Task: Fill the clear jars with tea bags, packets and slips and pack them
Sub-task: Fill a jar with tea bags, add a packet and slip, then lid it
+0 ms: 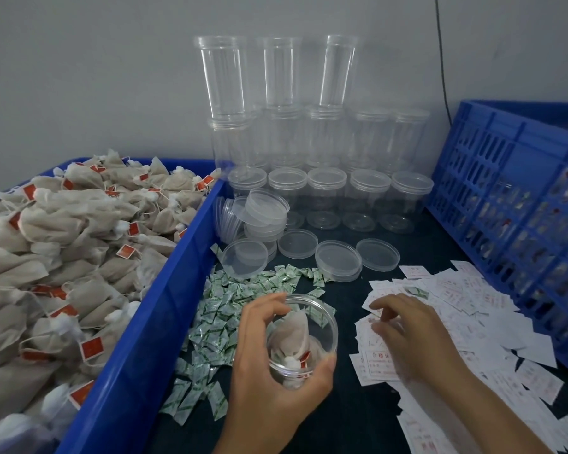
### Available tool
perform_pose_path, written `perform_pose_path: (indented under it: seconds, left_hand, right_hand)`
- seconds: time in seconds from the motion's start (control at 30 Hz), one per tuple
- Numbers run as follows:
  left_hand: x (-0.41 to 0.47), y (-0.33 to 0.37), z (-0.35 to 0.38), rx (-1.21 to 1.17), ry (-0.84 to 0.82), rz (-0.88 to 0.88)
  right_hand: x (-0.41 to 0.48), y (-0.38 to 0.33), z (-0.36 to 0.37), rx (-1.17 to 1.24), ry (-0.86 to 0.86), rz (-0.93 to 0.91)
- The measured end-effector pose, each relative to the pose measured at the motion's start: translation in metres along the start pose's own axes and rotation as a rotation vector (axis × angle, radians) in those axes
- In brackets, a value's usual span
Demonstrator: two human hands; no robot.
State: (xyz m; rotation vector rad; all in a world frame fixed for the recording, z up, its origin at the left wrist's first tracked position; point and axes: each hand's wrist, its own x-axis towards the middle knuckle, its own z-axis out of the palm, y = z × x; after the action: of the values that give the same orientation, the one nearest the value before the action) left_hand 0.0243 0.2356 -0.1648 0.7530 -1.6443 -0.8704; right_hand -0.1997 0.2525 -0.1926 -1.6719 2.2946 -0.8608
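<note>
My left hand [269,365] grips a clear jar [322,319] near the table's front, fingers and thumb curled round its rim. Tea bags [295,329] with red tags lie inside the jar. My right hand [407,335] rests on a spread of white paper slips [466,299], fingertips bent down onto them; whether it pinches one I cannot tell. Small green and white packets [230,299] are scattered on the dark table to the left of the jar. A blue bin [164,290] at left is heaped with tea bags [63,240].
Empty clear jars [328,188] stand in rows and stacks against the grey wall. Loose clear lids [297,243] lie in front of them. A blue slatted crate [505,198] stands at right and holds filled jars. The dark table [345,421] shows between my forearms.
</note>
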Motion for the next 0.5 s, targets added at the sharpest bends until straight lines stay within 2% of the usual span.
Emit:
perform_pose_path:
  seconds: [0.17,0.3,0.5]
  left_hand:
    - [0.001,0.0,0.0,0.0,0.004,0.015]
    - [0.0,-0.001,0.0,0.007,0.002,0.017]
    - [0.0,-0.002,-0.001,0.005,-0.001,0.001]
  right_hand:
    - [0.019,-0.005,-0.016,0.146,-0.005,0.101]
    - [0.031,-0.005,-0.018,0.128,-0.083,0.156]
    - [0.037,-0.004,-0.019,0.095,-0.067,0.185]
